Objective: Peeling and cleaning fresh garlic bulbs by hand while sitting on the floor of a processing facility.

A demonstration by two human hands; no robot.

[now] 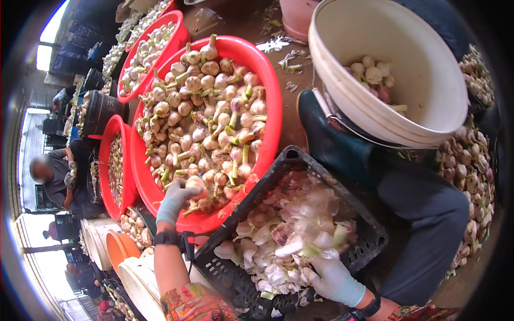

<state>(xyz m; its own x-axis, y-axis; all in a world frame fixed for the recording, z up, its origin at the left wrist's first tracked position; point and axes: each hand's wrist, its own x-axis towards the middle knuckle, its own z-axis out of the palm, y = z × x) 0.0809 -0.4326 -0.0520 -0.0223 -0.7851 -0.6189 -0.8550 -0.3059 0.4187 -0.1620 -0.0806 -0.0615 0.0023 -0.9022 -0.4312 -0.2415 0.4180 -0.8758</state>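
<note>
My left hand, in a pale glove, is at the near rim of a large red tub. Its fingers are closed around a blurred garlic bulb. The tub is heaped with unpeeled garlic bulbs with cut green stems. My right hand, gloved too, rests low over a black plastic crate. Loose garlic skins fill much of the crate, some blurred. The right fingertips touch the skins; whether they pinch anything is unclear.
A white bucket with several bulbs stands beyond a green rubber boot. Garlic is heaped at right. Another red tub holds white bulbs. White buckets stand left of my left arm. A gloved person sits farther left.
</note>
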